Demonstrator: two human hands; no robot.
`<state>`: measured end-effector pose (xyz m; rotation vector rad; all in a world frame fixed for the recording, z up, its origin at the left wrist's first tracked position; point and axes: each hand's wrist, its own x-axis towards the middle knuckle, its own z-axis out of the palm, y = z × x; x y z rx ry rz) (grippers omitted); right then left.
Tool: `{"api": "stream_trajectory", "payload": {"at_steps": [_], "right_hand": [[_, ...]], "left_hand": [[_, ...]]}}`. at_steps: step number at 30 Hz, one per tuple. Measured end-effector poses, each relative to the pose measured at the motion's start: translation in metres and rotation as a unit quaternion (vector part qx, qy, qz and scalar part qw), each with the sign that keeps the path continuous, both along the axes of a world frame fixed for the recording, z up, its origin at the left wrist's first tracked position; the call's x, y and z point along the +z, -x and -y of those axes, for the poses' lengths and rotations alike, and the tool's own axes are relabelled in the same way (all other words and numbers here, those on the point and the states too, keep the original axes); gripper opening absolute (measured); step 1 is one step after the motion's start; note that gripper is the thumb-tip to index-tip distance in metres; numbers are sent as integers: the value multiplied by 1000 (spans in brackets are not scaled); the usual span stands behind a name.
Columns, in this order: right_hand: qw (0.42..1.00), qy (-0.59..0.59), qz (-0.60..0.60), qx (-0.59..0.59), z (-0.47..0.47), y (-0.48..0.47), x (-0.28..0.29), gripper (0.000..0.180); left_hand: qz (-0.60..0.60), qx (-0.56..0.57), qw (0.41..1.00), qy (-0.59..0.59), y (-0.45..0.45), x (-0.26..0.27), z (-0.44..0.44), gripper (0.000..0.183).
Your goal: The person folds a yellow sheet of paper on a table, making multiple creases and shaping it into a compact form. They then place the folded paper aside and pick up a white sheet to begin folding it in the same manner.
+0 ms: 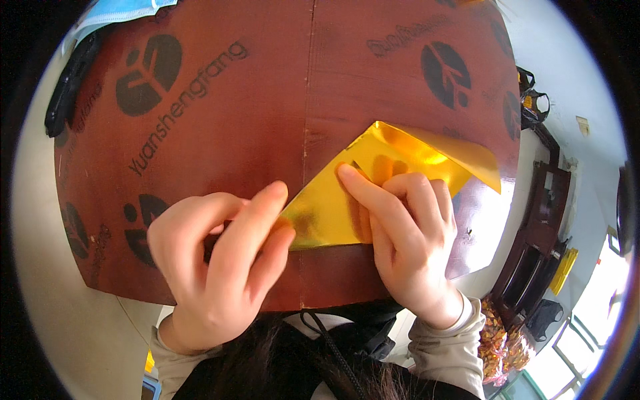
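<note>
A sheet of shiny gold foil paper [330,215], partly folded, lies on the reddish-brown board tabletop [240,150]. Its left end narrows to a corner, which my left hand [225,260] holds between thumb and fingers. On the paper's middle rests my right hand [410,230], index fingertip pressed to the gold surface near a folded edge and the other fingers curled. Beyond the right hand, a flap of the paper stands up off the board and points to the right.
A black elongated object [70,85] and a blue face mask [125,12] are at the table's far left corner. Dark wooden furniture [535,235] stands to the right, with black bags [532,102] beyond it. Bags of folded gold and red pieces [502,345] sit at lower right.
</note>
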<state>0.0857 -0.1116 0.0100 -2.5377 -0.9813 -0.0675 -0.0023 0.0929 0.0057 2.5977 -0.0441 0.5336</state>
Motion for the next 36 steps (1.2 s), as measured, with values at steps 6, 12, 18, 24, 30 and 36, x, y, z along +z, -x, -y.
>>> {"api": "stream_trajectory", "payload": {"at_steps": [6,12,18,24,30,36], "right_hand": [[1000,-24,12,3,2,1,-5,44],[997,-61,43,-3,5,1,-10,46],[993,-73,92,-7,3,2,-19,42],[994,-67,86,-13,6,5,-22,42],[993,-59,97,-17,6,6,-25,40],[992,-65,103,-20,7,7,-27,39]], "left_hand": [[36,-138,983,-118,17,10,27,42],[-216,-181,952,-122,26,4,50,69],[-169,-147,957,-186,30,5,50,75],[-155,-101,966,-179,36,2,47,66],[-143,-26,944,-297,53,9,35,59],[-166,43,944,-282,69,16,21,50]]}}
